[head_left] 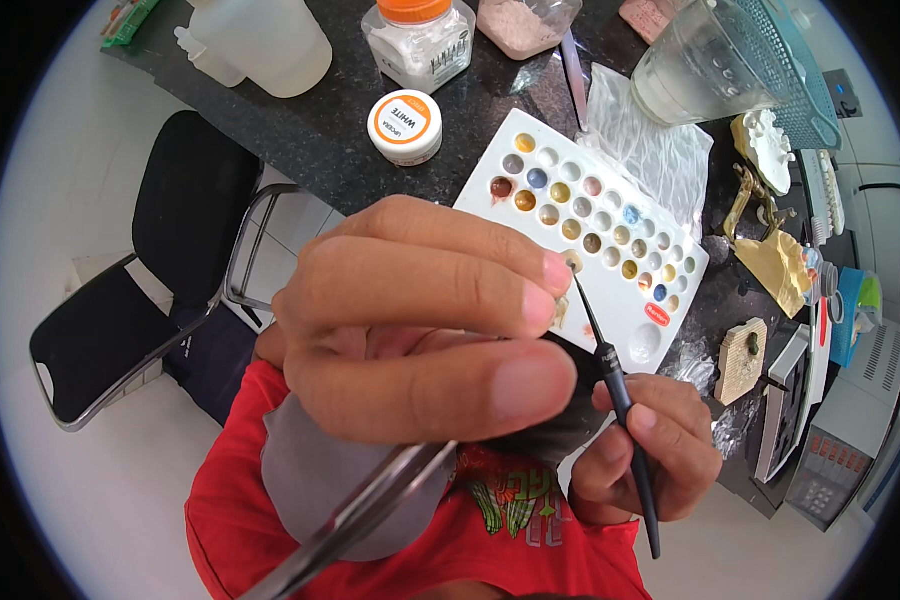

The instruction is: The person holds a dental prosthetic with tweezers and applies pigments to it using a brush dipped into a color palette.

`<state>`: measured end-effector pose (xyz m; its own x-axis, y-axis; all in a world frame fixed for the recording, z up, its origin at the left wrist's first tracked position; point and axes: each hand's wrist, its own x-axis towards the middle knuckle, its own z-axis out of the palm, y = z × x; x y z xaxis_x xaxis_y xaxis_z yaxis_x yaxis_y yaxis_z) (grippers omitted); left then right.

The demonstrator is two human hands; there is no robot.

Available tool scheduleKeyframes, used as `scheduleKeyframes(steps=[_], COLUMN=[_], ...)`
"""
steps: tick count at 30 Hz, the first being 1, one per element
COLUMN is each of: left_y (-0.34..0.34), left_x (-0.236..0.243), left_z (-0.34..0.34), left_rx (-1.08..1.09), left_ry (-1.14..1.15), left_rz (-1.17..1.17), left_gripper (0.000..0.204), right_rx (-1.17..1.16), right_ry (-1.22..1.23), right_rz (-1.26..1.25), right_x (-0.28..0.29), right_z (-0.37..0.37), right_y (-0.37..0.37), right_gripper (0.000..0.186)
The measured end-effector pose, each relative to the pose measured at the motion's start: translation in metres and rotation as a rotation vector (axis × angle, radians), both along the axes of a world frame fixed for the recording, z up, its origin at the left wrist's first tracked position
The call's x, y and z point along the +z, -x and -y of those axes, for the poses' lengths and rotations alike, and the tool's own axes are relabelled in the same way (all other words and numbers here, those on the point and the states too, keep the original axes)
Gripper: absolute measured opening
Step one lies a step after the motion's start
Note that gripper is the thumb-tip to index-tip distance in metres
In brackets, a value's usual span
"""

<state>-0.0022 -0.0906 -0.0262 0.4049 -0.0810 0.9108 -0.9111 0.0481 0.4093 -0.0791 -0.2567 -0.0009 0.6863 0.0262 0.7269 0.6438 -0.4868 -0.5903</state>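
Observation:
My left hand (430, 310) is raised close up, its thumb and fingers closed round metal tweezers (360, 520) that run up from the lower left. The hand hides the middle of the tweezers. A small beige patch shows just past the fingertips; I cannot tell what it is. In my right hand (660, 445) is a thin black brush (620, 385), tilted with its fine tip up, at a beige spot beside the left fingertips. Behind both hands lies a white palette (625, 300) with rows of small wells in yellow, brown, blue and grey.
On the dark stone counter (300, 130) stand a white jar with an orange-ringed lid (405, 125), a powder jar (420, 50), a clear cup (705, 65) and a white jug (270, 45). Dental models (765, 150) lie at right, beside a grey machine (840, 450). A black chair (190, 200) is left.

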Motion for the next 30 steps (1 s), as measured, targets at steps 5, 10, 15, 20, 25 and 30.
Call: scheduleKeyframes(steps=[5, 10, 15, 20, 25, 30], left_y=[-0.0004, -0.0007, -0.0008, 0.0007, 0.0006, 0.0008], left_x=[-0.0001, 0.0001, 0.0000, 0.0007, 0.0002, 0.0003], left_z=[0.0009, -0.0001, 0.0001, -0.0005, -0.0013, 0.0000], left_rx=[0.002, -0.003, -0.009, -0.010, -0.011, -0.018], left_ry=[0.007, 0.006, 0.002, -0.001, -0.004, 0.012], left_rz=[0.005, 0.012, 0.004, -0.006, -0.008, -0.011], left_gripper=[0.037, 0.037, 0.037, 0.037, 0.037, 0.037], right_rx=[0.007, 0.002, 0.003, -0.010, -0.008, -0.007], right_ry=[0.007, -0.018, 0.018, 0.000, 0.008, 0.008], right_rz=[-0.013, -0.001, -0.021, -0.015, 0.008, 0.018], right_x=[0.0017, 0.0003, 0.0019, 0.0016, -0.0001, 0.0000], right_z=[0.0003, -0.0004, 0.0006, 0.0009, -0.0001, 0.0000], right_y=[0.0004, -0.0006, 0.0016, 0.0015, 0.0005, 0.0001], right_gripper=[0.021, 0.021, 0.021, 0.021, 0.020, 0.020])
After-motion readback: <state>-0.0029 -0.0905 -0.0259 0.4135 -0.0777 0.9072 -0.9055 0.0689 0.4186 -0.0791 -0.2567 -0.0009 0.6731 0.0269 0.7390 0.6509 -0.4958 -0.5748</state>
